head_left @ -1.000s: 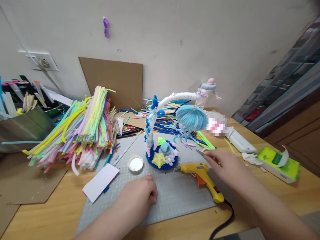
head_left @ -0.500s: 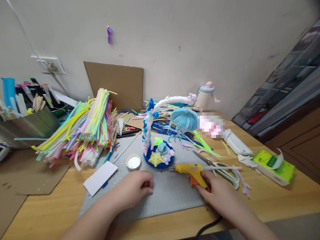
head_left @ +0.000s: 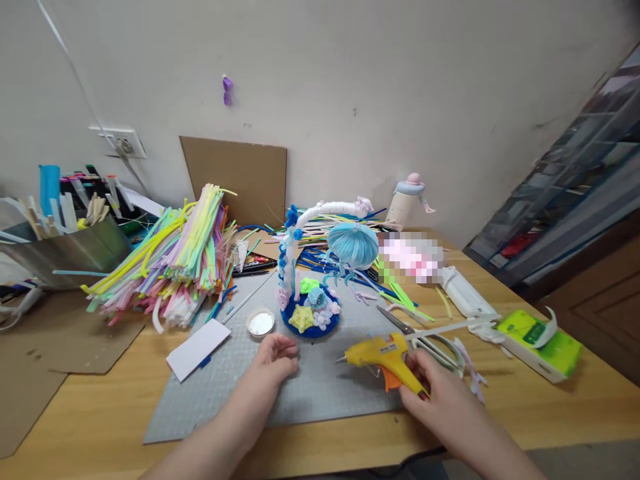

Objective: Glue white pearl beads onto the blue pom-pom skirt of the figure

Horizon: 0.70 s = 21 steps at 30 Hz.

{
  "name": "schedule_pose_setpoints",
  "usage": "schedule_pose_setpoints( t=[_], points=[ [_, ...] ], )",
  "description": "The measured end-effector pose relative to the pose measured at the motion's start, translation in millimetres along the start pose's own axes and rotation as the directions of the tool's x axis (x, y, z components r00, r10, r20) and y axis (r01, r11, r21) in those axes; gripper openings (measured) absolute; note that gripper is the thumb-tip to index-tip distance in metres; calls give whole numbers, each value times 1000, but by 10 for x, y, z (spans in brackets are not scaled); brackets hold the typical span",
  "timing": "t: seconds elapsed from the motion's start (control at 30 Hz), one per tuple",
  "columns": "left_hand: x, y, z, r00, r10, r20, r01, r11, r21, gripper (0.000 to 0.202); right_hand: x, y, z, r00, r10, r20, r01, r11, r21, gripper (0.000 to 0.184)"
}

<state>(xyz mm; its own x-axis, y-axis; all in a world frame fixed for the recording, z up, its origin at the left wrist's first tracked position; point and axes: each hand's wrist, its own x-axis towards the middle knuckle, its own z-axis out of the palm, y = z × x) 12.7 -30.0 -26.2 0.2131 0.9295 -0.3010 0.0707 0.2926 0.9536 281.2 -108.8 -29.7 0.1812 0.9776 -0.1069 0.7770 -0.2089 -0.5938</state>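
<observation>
My right hand [head_left: 435, 387] is wrapped round the handle of a yellow hot glue gun [head_left: 385, 353]. Its nozzle points left over the grey cutting mat [head_left: 320, 393], and a glue stick sticks out behind. My left hand [head_left: 275, 360] is loosely curled, thumb apart from the fingers, with nothing visible in it. Just beyond it stands a craft lamp with a round blue base [head_left: 310, 329], bearing a yellow starfish [head_left: 301, 320] and fuzzy flowers. From its curved white arm [head_left: 327, 208] hangs a light-blue jellyfish shade [head_left: 353, 245]. A small white dish [head_left: 261, 323] sits near my left fingers.
Scissors [head_left: 435, 347] lie behind the glue gun. Pipe cleaners [head_left: 185, 260] are heaped at left beside a metal pot [head_left: 75, 260]. A white card [head_left: 199, 348] lies on the mat's left. At right are a green tissue pack [head_left: 540, 343] and a white box-like object [head_left: 467, 293].
The glue gun has tilted, its rear end rising, and its nozzle has drawn away from the blue base. My left hand has loosened and turned toward the base. The view has shifted slightly.
</observation>
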Motion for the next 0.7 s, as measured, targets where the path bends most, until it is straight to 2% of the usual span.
schedule_pose_setpoints(
  t=[0.1, 0.23, 0.37, 0.53, 0.6, 0.7],
  points=[
    [1, -64, 61, 996, -10, -88, -2, 991, -132, 37, 19, -46, 28, 998, -17, 66, 20, 999, -34, 11],
    [9, -58, 111, 986, -26, -163, -16, 967, -252, 40, 3, -119, 47, 997, -17, 80, 22, 998, -55, 15],
    [-26, 16, 145, 982, -56, -179, -4, 947, -322, 37, -18, -136, -105, 996, -24, 82, 29, 998, -63, 14],
    [-40, 110, 186, 975, -98, -199, 19, 932, -363, 40, 187, -266, -374, 998, -59, -3, 58, 972, 228, 22],
    [-24, 120, 211, 971, -107, -215, 21, 930, -366, 41, 387, -374, -393, 995, -87, 38, 65, 914, 401, 29],
    [6, 94, 263, 965, -97, -244, 3, 933, -359, 43, 779, -527, -293, 986, -85, 145, -21, 793, 609, 28]
  ],
)
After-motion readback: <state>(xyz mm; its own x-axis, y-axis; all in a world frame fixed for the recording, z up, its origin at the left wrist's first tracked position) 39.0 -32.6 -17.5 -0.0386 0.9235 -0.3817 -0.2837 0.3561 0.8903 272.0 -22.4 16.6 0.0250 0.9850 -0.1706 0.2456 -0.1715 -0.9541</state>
